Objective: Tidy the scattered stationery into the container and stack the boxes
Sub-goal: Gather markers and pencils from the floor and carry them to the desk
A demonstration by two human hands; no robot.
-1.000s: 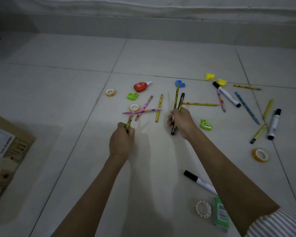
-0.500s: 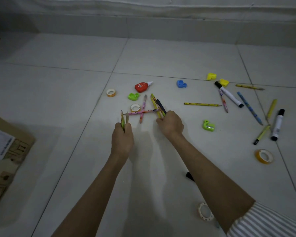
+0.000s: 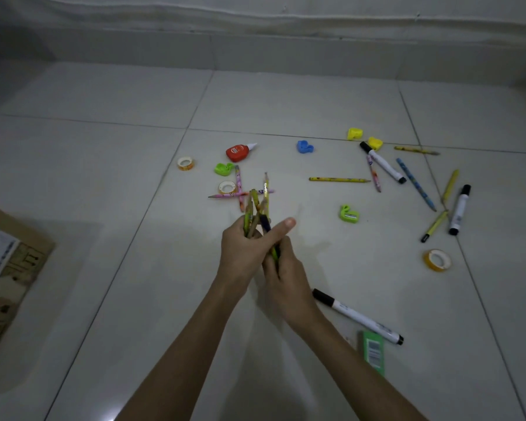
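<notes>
We have our left hand (image 3: 240, 247) and right hand (image 3: 281, 275) pressed together above the middle of the white tiled floor (image 3: 134, 268), both closed on one bundle of thin coloured wooden pencils (image 3: 257, 214). To merge it well, we should square the tips and let one hand take the whole bundle. The brown cardboard box (image 3: 9, 268) waits at the floor's left edge.

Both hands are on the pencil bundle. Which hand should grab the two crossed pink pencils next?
Left, probably. The left hand sits just below the crossed pink pencils, and its side of the bundle almost overlaps them. The right hand is lower and further right, gripping the bundle's base.
</notes>
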